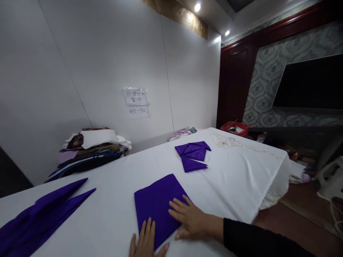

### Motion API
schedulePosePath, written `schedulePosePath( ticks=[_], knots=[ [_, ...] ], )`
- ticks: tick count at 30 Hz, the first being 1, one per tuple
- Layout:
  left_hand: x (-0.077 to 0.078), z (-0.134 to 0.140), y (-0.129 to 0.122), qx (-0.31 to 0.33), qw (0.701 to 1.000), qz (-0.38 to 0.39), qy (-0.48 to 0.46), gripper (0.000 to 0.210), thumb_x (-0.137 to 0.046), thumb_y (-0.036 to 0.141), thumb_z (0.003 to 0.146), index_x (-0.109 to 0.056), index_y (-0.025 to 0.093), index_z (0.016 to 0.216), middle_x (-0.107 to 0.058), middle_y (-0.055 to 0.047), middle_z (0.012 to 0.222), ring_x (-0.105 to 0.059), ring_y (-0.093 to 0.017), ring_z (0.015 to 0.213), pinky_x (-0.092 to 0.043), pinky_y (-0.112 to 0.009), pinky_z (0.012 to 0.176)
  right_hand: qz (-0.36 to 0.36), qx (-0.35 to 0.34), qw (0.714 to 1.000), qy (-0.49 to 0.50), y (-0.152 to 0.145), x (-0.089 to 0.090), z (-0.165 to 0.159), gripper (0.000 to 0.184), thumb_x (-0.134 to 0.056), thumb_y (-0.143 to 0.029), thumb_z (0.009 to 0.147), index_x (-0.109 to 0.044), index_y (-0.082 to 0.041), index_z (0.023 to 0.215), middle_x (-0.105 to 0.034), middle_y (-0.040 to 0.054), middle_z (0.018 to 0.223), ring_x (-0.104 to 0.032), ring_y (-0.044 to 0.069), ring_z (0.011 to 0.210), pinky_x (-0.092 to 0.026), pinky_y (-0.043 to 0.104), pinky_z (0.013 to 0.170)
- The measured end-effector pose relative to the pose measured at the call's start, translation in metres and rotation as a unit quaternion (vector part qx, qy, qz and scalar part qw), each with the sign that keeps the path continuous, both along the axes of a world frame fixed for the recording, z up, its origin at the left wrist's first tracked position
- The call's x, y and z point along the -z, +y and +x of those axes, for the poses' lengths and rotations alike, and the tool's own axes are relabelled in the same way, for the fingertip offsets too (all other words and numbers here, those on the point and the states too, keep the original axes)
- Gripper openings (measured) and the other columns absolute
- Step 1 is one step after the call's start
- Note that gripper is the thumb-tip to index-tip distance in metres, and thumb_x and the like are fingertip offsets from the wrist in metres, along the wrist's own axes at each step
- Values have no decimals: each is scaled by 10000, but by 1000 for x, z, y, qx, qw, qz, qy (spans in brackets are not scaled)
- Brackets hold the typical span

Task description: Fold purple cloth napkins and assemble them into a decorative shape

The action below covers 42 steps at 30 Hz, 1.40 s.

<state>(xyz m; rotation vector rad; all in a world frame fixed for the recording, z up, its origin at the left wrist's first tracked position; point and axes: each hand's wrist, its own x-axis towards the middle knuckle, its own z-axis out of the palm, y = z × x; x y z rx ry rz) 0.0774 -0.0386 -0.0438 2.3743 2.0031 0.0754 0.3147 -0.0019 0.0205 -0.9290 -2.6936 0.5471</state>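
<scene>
A purple cloth napkin (158,200), folded into a flat square, lies on the white tablecloth in front of me. My left hand (146,241) rests on its near left corner, fingers stretched out and the thumb apart. On its right side my right hand (187,217) lies flat with spread fingers, the thumb on the white cloth beside the edge. Farther back sits another purple napkin (194,153), folded into a shape with pointed ends. Loose purple cloth (40,217) with two long points spreads out at the left.
White cloth (227,178) covers the table, its right edge hanging down. A pile of folded clothes (93,150) stands by the wall on the left. At the far right corner is a red basket (237,128). Paper signs (136,101) are stuck on the wall. A white stool (331,178) stands at right.
</scene>
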Motion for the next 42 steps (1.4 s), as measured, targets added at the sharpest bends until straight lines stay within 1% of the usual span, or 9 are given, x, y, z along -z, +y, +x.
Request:
schedulePosePath(
  ticks=[4,12,15,20,23,29,33,38,42],
  knots=[
    [2,-2,1,3,1000,-8,-2,742,-328,612,776,-317,144,1351,-261,-104,1428,-238,-290,1321,-186,-537,1050,-6,-28,1000,10,2,10,-14,739,-359,-621,834,-139,-234,1424,-213,107,1459,-141,266,1342,-20,524,1063],
    [-2,2,0,0,1000,-22,-6,760,-298,613,786,-278,112,1358,-210,-105,1437,-201,-288,1332,-157,-556,1055,-24,81,995,-52,29,20,50,709,-321,-598,858,-118,-222,1424,-146,116,1473,-92,273,1348,-12,532,1059],
    [-4,1,0,9,999,-25,-20,754,-294,623,789,-280,134,1362,-211,-104,1440,-193,-289,1334,-159,-550,1059,-14,105,993,-59,23,17,47,707,-298,-590,867,-84,-215,1427,-77,115,1481,-44,269,1352,3,524,1061],
    [-18,5,-9,4,999,-36,-25,766,-249,634,800,-231,133,1379,-179,-94,1456,-135,-273,1349,-127,-529,1078,15,-1,999,-39,4,17,5,755,-351,-619,835,-108,-221,1428,-121,105,1479,-75,267,1352,0,513,1067],
    [-29,10,-16,1,998,-47,-29,788,-223,649,799,-217,121,1384,-159,-90,1464,-104,-267,1355,-101,-523,1087,0,-22,999,-45,4,24,0,731,-349,-609,841,-126,-231,1426,-166,99,1472,-108,271,1347,-22,519,1065],
    [-31,11,-22,3,998,-33,-59,763,-194,638,812,-188,150,1398,-136,-68,1480,-50,-243,1364,-61,-506,1096,1,64,995,-81,24,42,45,673,-314,-584,864,-132,-256,1422,-139,75,1478,-104,260,1350,-22,520,1065],
    [-31,12,-24,3,997,-41,-68,775,-206,642,805,-182,148,1402,-127,-69,1485,-39,-246,1364,-48,-502,1096,10,118,988,-98,21,38,57,667,-277,-582,874,-112,-244,1424,-102,68,1483,-73,253,1354,-26,505,1071],
    [-49,10,-14,-25,993,-74,-92,761,-217,624,812,-206,139,1397,-157,-85,1479,-75,-257,1362,-91,-511,1083,10,94,993,-77,18,12,18,669,-252,-589,877,-107,-235,1426,-88,52,1486,-51,226,1358,-16,468,1080],
    [-61,2,23,-71,994,-18,-79,670,-214,541,855,-255,129,1381,-174,-92,1478,-87,-245,1363,-90,-508,1081,10,54,997,-55,36,-1,-36,728,-247,-628,857,-149,-183,1425,-130,88,1481,-67,229,1357,-40,450,1081]
  ],
)
